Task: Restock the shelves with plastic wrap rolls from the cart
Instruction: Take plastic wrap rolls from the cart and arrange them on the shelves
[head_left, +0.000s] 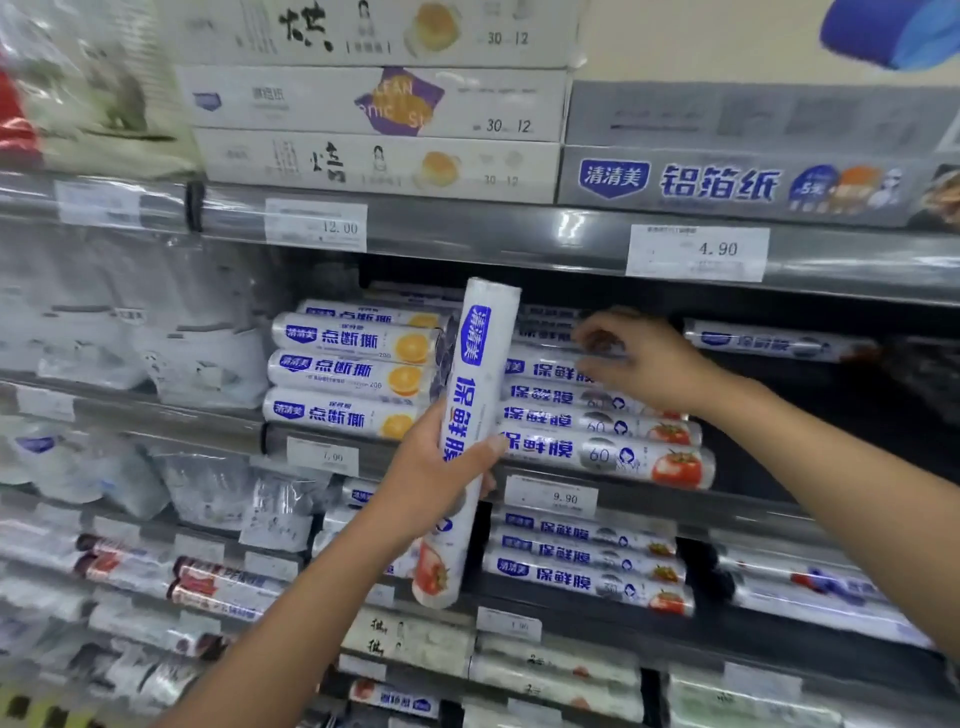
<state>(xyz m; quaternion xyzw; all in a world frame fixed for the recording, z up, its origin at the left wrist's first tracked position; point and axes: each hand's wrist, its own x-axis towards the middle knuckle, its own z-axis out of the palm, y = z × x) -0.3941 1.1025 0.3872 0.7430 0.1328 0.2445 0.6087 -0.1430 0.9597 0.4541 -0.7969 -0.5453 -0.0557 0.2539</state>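
**White-and-blue roll in hand, ready to join the stack**

Gripped round its middle by the left hand (436, 467), thumb across the front, a plastic wrap roll (480, 374) stands nearly upright, leaning a little to the right, just in front of the shelf edge. The right hand (644, 364) reaches into the middle shelf (649, 496), fingers bent down onto the top of the stack of matching rolls (597, 431). Blur hides whether they pinch a roll or only touch it, so I cannot tell.

That stack lies lengthwise above the 9.90 price tag (551, 497), blue print facing out and the tomato picture at the right end. Touching it on the left are the orange-printed rolls (353, 374). To its right the shelf shows a dark open stretch, with a lone roll (769, 343) lying far back. No cart is in view.

The step looks like steadying the stack, then adding the held roll. To do it well, turn the roll level first, tomato end to the right and print outward like its neighbours. Lay it in the hollow between two rolls, or start a new row in the open stretch on the right. Perching it on top looks riskier, since the shelf above sits close. The film wrapper is likely slick, so a flat right hand against the front rolls should stop them sliding forward. Keep it with the tomato kind, not the orange.
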